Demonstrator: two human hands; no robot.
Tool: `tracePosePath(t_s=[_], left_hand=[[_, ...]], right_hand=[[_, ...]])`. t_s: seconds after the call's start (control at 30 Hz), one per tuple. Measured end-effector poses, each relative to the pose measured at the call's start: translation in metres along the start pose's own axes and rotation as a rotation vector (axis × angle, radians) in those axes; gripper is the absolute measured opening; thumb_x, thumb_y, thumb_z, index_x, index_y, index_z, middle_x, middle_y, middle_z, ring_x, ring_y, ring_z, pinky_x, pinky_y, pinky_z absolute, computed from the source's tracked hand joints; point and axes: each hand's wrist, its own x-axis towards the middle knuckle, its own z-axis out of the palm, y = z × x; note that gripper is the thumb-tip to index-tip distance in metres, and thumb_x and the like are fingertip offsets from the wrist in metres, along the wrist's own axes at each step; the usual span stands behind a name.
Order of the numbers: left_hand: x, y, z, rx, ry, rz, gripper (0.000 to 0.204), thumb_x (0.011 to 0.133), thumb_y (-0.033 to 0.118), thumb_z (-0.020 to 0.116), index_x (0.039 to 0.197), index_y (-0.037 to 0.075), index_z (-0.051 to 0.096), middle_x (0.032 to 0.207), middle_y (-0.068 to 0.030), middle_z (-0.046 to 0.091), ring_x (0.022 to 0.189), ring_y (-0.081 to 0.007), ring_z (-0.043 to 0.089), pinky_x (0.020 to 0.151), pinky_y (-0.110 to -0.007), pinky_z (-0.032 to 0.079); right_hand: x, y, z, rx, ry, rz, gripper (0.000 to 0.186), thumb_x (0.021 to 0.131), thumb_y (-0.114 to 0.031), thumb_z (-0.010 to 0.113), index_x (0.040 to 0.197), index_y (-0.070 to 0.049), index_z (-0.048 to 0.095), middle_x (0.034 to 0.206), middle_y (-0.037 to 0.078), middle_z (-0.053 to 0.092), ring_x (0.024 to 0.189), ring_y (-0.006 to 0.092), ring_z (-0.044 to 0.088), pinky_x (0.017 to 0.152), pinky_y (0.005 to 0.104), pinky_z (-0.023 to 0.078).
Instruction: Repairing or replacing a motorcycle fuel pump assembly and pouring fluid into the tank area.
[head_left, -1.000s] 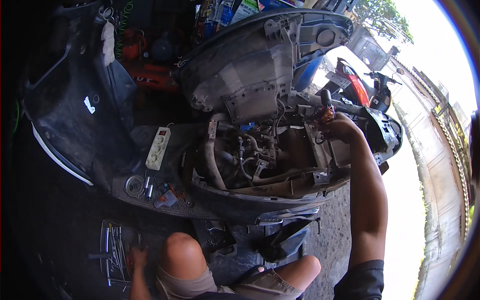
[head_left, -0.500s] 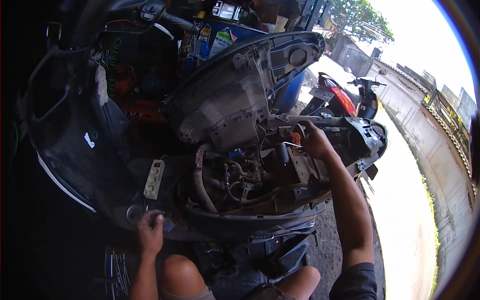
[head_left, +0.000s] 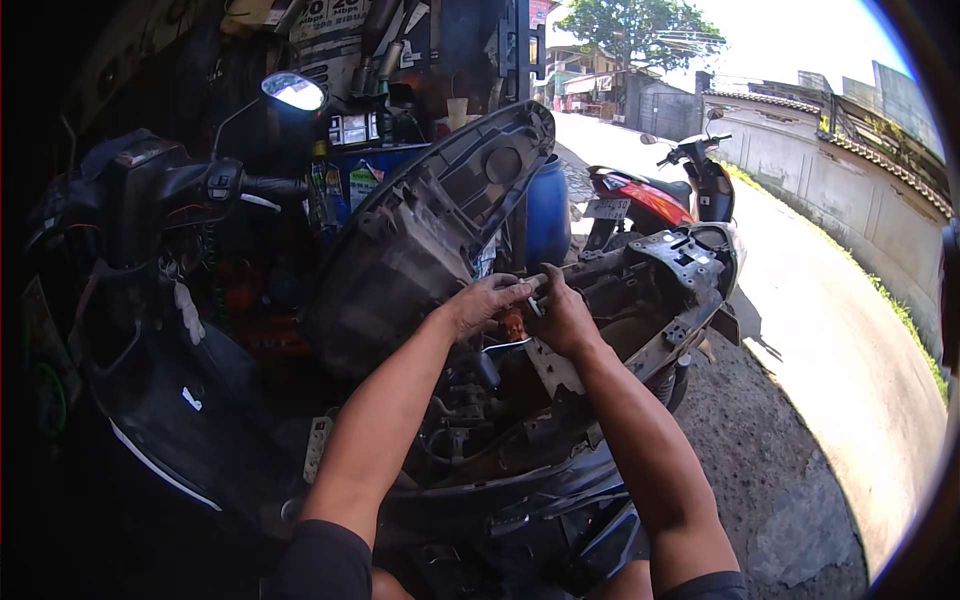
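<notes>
between hands, reddish-orange part

Between left hand and right hand: small part, greyish. Just below hands: orange piece; tool, black handle, silver shaft. Left of left hand: seat, dusty grey-black underside; farther left, black panel with white edge stripe, whitish glove. Lower left: power strip, off-white. Above right hand: barrel, plain blue; beyond, scooter, red and black. Far right of right hand: wall, grey, stained in blotches. Below both hands: sleeves, near-black.
</notes>
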Motion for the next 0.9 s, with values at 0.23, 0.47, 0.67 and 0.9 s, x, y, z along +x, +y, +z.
tracePosePath(t_s=[0.23, 0.47, 0.67, 0.9], left_hand=[[0.026, -0.016, 0.001, -0.190, -0.160, 0.067, 0.033, 0.090, 0.027, 0.066, 0.111, 0.002, 0.060, 0.100, -0.0076, 0.067, 0.086, -0.0181, 0.067, 0.075, -0.032, 0.055], [0.020, -0.039, -0.015, -0.532, -0.193, 0.000, 0.040, 0.091, 0.040, 0.061, 0.108, 0.003, 0.063, 0.090, -0.0104, 0.070, 0.074, -0.0219, 0.070, 0.067, -0.035, 0.059], [0.015, -0.051, 0.006, -0.682, -0.181, 0.027, 0.039, 0.092, 0.039, 0.060, 0.109, 0.004, 0.062, 0.091, -0.0098, 0.070, 0.074, -0.0226, 0.070, 0.065, -0.035, 0.060], [-0.002, -0.034, 0.022, -0.577, -0.128, 0.052, 0.039, 0.092, 0.039, 0.060, 0.110, 0.005, 0.062, 0.093, -0.0083, 0.069, 0.077, -0.0199, 0.069, 0.064, -0.034, 0.059]], right_hand=[[0.004, 0.011, 0.002, 0.134, 0.109, -0.125, 0.087, 0.070, -0.023, 0.080, 0.139, 0.003, 0.035, 0.113, 0.026, 0.063, 0.108, 0.0421, 0.060, 0.090, 0.0439, 0.049], [0.007, 0.016, -0.006, -0.205, -0.078, 0.136, 0.038, 0.076, -0.013, 0.068, 0.109, -0.001, 0.055, 0.108, 0.023, 0.065, 0.107, 0.0387, 0.060, 0.090, 0.0461, 0.049], [0.006, 0.017, 0.005, -0.343, -0.041, 0.060, 0.024, 0.083, -0.017, 0.061, 0.100, 0.000, 0.056, 0.100, 0.022, 0.067, 0.101, 0.0374, 0.064, 0.084, 0.0481, 0.051], [0.004, 0.009, 0.010, -0.376, 0.034, 0.074, 0.015, 0.087, -0.011, 0.051, 0.095, 0.000, 0.058, 0.092, 0.021, 0.069, 0.092, 0.0359, 0.068, 0.078, 0.0449, 0.055]])
